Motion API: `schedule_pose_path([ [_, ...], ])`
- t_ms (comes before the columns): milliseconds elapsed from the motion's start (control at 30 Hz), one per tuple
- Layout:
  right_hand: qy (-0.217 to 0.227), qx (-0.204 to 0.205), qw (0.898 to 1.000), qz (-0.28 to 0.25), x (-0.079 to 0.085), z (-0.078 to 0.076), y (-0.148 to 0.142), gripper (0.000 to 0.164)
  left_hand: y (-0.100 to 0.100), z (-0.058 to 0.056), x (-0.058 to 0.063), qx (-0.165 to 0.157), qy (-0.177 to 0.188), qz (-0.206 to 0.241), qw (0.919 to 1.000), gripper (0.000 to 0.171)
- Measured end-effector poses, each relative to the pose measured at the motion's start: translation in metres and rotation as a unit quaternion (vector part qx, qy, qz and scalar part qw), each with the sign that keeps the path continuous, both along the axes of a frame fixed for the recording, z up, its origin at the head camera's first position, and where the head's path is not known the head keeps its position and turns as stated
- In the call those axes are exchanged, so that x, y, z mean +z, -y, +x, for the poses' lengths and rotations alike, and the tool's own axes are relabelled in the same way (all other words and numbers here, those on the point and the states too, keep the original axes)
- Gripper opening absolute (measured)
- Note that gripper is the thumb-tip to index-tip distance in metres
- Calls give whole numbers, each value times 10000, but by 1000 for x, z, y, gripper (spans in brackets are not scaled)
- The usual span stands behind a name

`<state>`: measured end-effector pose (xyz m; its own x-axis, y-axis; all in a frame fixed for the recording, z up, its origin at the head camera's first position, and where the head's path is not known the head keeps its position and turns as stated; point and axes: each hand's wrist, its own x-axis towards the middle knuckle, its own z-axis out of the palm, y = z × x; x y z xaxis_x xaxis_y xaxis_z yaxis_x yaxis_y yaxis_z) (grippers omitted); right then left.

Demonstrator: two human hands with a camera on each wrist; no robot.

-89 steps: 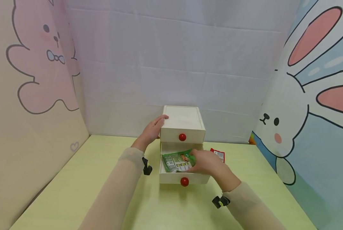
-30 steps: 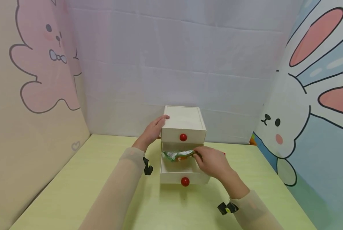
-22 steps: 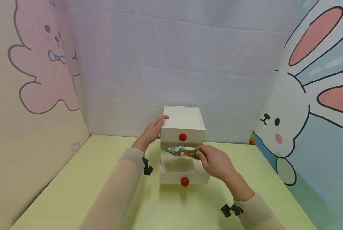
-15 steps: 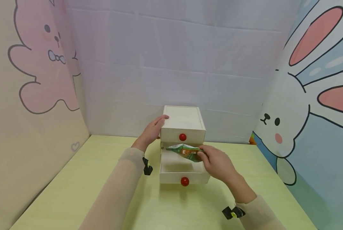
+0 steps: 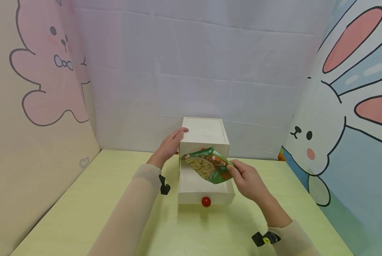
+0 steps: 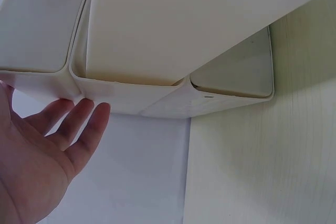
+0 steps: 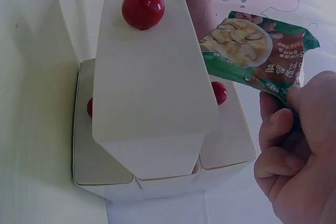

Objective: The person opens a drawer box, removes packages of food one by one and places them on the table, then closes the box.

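A white drawer cabinet [image 5: 203, 129] with red knobs stands on the table, its middle drawer [image 5: 191, 198] pulled out. Above that drawer, my right hand [image 5: 250, 183] pinches a green food packet [image 5: 207, 165] by its right end, between thumb and curled fingers. The packet is tilted, and its front shows a bowl of food, also seen on the packet [image 7: 257, 51] in the right wrist view. My left hand [image 5: 170, 147] rests against the cabinet's left side, with fingertips on the top edge. In the left wrist view the left hand's fingers [image 6: 89, 135] are loosely extended and touch the cabinet's edge.
The pale yellow-green table [image 5: 130, 170] spreads around the cabinet. A white cloth [image 5: 194, 71] hangs behind it. Side walls carry a pink bear [image 5: 47, 81] and a white rabbit [image 5: 316, 138]. In the right wrist view, a lower drawer's knob [image 7: 90, 107] is partly hidden by the pulled-out drawer.
My right hand has lifted the green packet from inside the drawer, moved slightly right and turned its front into view. The red packet right of the cabinet is now hidden. My left hand stayed.
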<state>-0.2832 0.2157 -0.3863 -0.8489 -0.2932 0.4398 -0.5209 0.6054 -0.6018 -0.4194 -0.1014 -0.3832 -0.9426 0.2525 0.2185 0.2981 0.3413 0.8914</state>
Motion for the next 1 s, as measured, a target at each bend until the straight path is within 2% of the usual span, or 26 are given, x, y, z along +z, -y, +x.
schedule_pose_path([
  [167, 328, 201, 9959, -814, 1, 1, -8, 27, 0, 1, 1, 14, -8, -11, 10000, 54],
  [367, 452, 724, 9809, -1746, 7, 0, -19, 35, 0, 1, 1, -13, -11, -10, 10000, 54],
  [467, 655, 624, 9725, -2148, 10, 0, -24, 39, 0, 0, 1, 41, 35, 5, 10000, 53],
  [700, 1079, 67, 9537, -2808, 17, -3, -37, 47, -1, -1, 1, 79, 110, 54, 9999, 54],
  [800, 1192, -2, 9391, -3224, 17, -7, -44, 44, -1, -1, 1, 98, 123, 59, 9999, 53],
  [933, 1346, 39, 9097, -3928, 16, -15, -55, 35, -1, -1, 1, 99, 138, 53, 9998, 52],
  [1000, 1418, 32, 8985, -4155, 14, -20, -62, 31, -1, -1, 1, 105, 141, 52, 9998, 52],
])
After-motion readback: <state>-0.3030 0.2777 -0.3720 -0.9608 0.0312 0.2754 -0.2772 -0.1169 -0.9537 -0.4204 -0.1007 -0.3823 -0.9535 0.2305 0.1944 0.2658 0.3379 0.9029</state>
